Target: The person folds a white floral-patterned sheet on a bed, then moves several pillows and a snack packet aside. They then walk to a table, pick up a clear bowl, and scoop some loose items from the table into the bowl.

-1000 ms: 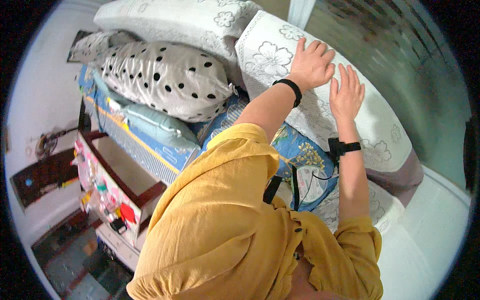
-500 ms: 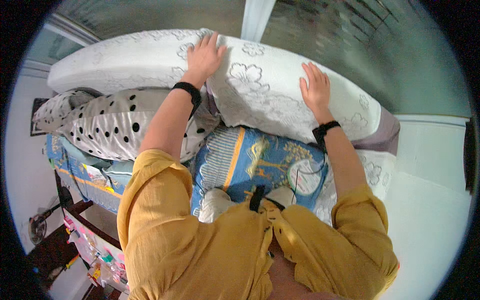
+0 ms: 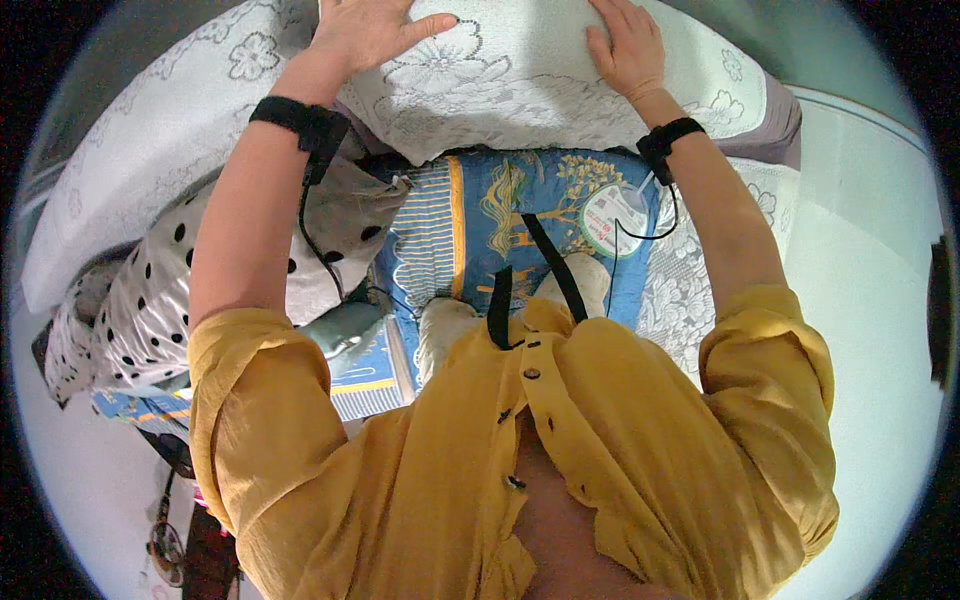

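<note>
A thick white pad (image 3: 470,95) with grey flower outlines and a mauve side edge stands folded across the far end. My left hand (image 3: 372,32) rests on its upper part, thumb stretched out to the side and fingertips cut off by the picture's top edge. Farther right, my right hand (image 3: 632,48) lies on the same pad with its fingers extended. Black bands circle both wrists, with thin cords hanging from them. Below the pad is a blue patterned mat (image 3: 520,185), where a round white disc with a green rim (image 3: 612,218) lies.
White polka-dot bedding (image 3: 150,300) is bunched at the left beside my left arm. My feet in pale socks (image 3: 445,325) stand on the blue mat. A smooth pale surface (image 3: 860,260) runs along the right. What looks like a fan (image 3: 165,550) stands at lower left.
The view has shifted, so the pad and both hands sit higher in the picture. My left hand appears farther left and partly out of frame. Both hands stay on the pad.
</note>
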Demonstrator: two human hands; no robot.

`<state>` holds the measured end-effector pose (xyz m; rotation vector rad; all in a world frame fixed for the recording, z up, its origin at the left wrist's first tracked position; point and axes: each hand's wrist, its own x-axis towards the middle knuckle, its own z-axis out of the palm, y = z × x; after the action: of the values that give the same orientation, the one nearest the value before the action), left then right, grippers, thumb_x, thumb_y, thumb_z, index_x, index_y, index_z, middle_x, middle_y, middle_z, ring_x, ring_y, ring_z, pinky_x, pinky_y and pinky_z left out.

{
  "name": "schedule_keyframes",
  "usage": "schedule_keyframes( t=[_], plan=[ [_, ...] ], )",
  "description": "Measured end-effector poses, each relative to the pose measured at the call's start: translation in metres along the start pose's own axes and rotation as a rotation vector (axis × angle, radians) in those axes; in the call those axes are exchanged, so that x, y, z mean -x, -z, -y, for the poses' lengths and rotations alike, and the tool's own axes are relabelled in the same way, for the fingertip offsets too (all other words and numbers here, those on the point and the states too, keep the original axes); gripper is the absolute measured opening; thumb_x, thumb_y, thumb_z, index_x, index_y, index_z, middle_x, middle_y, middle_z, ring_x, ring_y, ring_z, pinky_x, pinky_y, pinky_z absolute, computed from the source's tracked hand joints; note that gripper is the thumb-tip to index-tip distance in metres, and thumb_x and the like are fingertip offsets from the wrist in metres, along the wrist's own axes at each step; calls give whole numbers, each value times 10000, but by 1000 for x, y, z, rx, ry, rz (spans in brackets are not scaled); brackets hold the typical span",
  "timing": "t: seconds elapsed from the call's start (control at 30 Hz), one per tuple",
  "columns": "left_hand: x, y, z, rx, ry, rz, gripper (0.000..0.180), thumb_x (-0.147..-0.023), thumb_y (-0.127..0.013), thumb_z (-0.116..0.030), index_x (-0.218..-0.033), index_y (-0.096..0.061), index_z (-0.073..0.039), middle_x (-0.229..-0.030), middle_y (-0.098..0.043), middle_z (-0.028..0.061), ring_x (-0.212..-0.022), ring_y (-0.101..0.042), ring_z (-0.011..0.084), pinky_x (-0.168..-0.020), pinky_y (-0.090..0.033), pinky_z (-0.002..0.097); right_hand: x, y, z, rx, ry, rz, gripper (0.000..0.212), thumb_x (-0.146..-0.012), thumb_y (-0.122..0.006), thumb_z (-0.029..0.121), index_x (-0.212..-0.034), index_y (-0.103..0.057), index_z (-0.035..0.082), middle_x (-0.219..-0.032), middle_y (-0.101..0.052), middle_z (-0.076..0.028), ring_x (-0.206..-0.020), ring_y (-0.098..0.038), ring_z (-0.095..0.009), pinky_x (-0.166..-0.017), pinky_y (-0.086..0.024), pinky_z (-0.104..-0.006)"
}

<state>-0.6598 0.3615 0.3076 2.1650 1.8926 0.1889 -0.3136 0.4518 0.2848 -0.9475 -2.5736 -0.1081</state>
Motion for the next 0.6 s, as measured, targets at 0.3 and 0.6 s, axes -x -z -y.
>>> schedule_keyframes(
  t=[0.3,0.6],
  plan=[
    [-4,7,6,-6,-57,133,907,-908,-508,-722,-1611,-200,-239,-1651,-162,218,-1528,-111,410,-1180,-51,660,2,0,1,-24,-18,-34,442,-1013,-492,273,-1432,-499,132,-1435,-501,-158,-1302,-474,-385,-1113,-346,-560],
    [-7,10,0,-125,-36,142,878,-947,-445,-713,-1618,-169,-218,-1659,-131,214,-1534,-99,402,-1177,-83,674,7,-5,-3,-36,-40,11,448,-1052,-443,339,-1446,-489,130,-1472,-491,-158,-1355,-433,-369,-1141,-311,-525]
  ],
)
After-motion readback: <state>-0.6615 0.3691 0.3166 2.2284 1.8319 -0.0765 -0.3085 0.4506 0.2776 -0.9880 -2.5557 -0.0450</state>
